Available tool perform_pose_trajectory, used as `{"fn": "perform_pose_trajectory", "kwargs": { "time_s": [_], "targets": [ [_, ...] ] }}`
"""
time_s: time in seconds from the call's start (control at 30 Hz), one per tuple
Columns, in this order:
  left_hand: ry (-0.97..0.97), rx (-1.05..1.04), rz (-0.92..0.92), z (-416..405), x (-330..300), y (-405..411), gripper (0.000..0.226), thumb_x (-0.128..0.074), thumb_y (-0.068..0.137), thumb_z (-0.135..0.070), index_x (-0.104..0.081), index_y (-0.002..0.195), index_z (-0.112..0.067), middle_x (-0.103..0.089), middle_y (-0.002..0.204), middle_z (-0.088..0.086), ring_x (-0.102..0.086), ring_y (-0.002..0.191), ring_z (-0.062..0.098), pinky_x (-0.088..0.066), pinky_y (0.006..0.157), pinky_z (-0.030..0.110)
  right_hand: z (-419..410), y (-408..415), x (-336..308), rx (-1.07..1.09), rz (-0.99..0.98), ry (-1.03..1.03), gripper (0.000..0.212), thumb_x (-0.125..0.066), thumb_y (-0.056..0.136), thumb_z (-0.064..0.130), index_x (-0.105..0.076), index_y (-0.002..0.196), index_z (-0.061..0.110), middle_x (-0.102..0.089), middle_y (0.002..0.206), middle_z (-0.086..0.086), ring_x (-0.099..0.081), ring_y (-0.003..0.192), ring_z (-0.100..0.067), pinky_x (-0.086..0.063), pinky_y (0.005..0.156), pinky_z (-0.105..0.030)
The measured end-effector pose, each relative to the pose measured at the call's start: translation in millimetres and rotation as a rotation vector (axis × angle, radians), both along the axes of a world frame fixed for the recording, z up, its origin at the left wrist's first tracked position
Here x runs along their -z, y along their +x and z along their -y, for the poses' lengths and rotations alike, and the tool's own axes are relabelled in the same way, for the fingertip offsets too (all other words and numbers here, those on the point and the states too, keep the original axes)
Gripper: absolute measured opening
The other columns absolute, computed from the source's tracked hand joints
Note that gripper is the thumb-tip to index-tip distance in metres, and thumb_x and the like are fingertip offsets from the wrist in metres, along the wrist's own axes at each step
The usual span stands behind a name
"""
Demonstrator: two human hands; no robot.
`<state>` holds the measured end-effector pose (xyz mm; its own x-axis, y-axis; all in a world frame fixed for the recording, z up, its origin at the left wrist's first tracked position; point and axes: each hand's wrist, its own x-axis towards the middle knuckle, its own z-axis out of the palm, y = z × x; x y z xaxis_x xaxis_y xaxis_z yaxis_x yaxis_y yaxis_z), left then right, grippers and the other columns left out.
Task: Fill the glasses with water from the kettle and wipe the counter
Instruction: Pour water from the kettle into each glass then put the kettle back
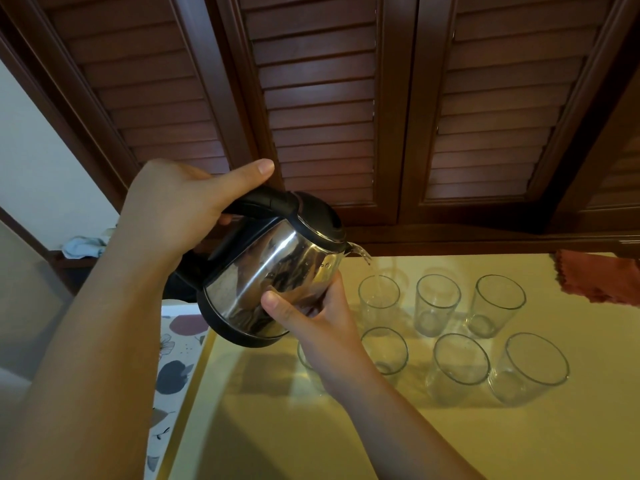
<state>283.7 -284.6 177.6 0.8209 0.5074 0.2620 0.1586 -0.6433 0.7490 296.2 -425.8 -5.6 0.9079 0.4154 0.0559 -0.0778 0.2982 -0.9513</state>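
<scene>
A steel kettle [263, 271] with a black lid and handle is tilted to the right above the pale yellow counter [346, 427]. My left hand [180, 206] grips its black handle, the thumb stretched out on top. My right hand [311, 313] holds the kettle's lower body from beneath, thumb on the steel. A thin stream of water runs from the spout into the back-left glass [378, 299]. Several clear glasses stand in two rows, among them one at the back middle [437, 303] and one at the front right [530, 368]. One glass [304, 358] is mostly hidden behind my right wrist.
An orange-red cloth [602, 277] lies at the counter's back right edge. Dark louvred wooden doors [329, 116] rise behind the counter. A floral-patterned surface [173, 368] borders the counter on the left. A light blue cloth [83, 247] lies on a ledge at far left.
</scene>
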Motion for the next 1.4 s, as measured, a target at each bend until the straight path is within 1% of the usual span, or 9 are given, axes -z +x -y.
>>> {"fn": "perform_pose_trajectory", "kwargs": {
  "time_s": [0.07,0.23,0.57,0.8,0.97,1.03,1.13,1.23,1.4],
  "targets": [
    [0.003,-0.008,0.003,0.7,-0.3,-0.1,0.071,-0.073,0.073,-0.079,-0.071,0.066,-0.008,-0.059,0.044,-0.005,-0.060,0.056,0.018,-0.049,0.072,0.039,0.6,-0.1,-0.1,-0.004,-0.004,-0.001,0.086,-0.095,0.071,0.042,-0.050,0.144,0.036,-0.070,0.139,0.008,-0.066,0.131,-0.013,-0.055,0.114,-0.047],
    [0.001,-0.013,0.009,0.4,0.5,-2.1,0.073,-0.074,0.075,-0.076,-0.070,0.067,-0.004,-0.052,0.038,-0.007,-0.050,0.037,0.003,-0.044,0.068,0.036,2.5,-0.4,-0.9,-0.022,-0.007,-0.009,0.082,-0.096,0.077,0.035,-0.050,0.144,0.037,-0.070,0.138,0.011,-0.066,0.130,-0.008,-0.056,0.112,-0.042],
    [-0.038,-0.023,0.020,2.1,-0.2,-6.6,0.063,-0.075,0.077,-0.073,-0.068,0.061,-0.013,-0.057,0.041,-0.007,-0.055,0.041,0.003,-0.044,0.066,0.033,3.2,-2.0,-5.1,-0.019,0.024,-0.037,0.090,-0.096,0.073,0.044,-0.047,0.148,0.042,-0.067,0.143,0.013,-0.063,0.134,-0.009,-0.053,0.115,-0.046],
    [-0.145,-0.020,0.048,-8.0,11.0,-12.7,0.073,-0.074,0.071,-0.079,-0.068,0.067,-0.006,-0.052,0.041,-0.002,-0.051,0.040,0.010,-0.047,0.066,0.036,12.5,-2.6,-14.8,0.007,0.057,-0.097,0.084,-0.096,0.078,0.030,-0.049,0.146,0.045,-0.067,0.139,0.020,-0.063,0.127,0.003,-0.057,0.101,-0.024],
    [-0.299,-0.017,0.109,-12.1,17.7,-20.8,0.071,-0.078,0.065,-0.078,-0.067,0.070,-0.008,-0.055,0.046,0.000,-0.047,0.039,0.015,-0.041,0.057,0.035,20.9,-6.8,-26.8,0.039,0.111,-0.091,0.088,-0.098,0.076,0.020,-0.050,0.145,0.044,-0.067,0.134,0.026,-0.062,0.124,0.009,-0.054,0.091,-0.008],
    [-0.330,-0.003,0.130,-13.0,18.0,-27.0,0.065,-0.078,0.068,-0.076,-0.067,0.068,-0.012,-0.057,0.050,0.002,-0.046,0.043,0.018,-0.041,0.058,0.037,22.4,-11.7,-32.3,0.047,0.141,-0.084,0.089,-0.098,0.075,0.017,-0.050,0.145,0.043,-0.068,0.135,0.024,-0.063,0.125,0.007,-0.055,0.094,-0.011],
    [-0.331,0.029,0.146,-13.6,12.1,-35.8,0.061,-0.078,0.068,-0.076,-0.068,0.055,-0.017,-0.052,0.046,0.003,-0.042,0.039,0.018,-0.038,0.055,0.035,21.8,-24.2,-37.1,0.082,0.153,-0.073,0.089,-0.100,0.074,0.020,-0.051,0.144,0.042,-0.068,0.136,0.021,-0.064,0.127,0.000,-0.058,0.104,-0.026],
    [-0.309,0.067,0.132,-13.0,0.4,-42.7,0.062,-0.080,0.065,-0.076,-0.068,0.047,-0.018,-0.047,0.042,0.005,-0.038,0.035,0.018,-0.035,0.048,0.030,19.9,-41.0,-38.7,0.105,0.149,-0.067,0.087,-0.100,0.074,0.023,-0.051,0.143,0.042,-0.069,0.133,0.024,-0.064,0.125,0.003,-0.058,0.104,-0.025],
    [-0.192,0.098,0.103,-16.6,-10.5,-56.2,0.087,-0.080,0.051,-0.091,-0.067,0.058,-0.006,-0.046,0.043,0.012,-0.040,0.034,0.020,-0.037,0.054,0.031,11.3,-69.1,-33.3,0.102,0.109,-0.048,0.086,-0.097,0.075,0.035,-0.049,0.145,0.044,-0.066,0.140,0.017,-0.062,0.131,-0.007,-0.057,0.109,-0.041]
  ]
}}
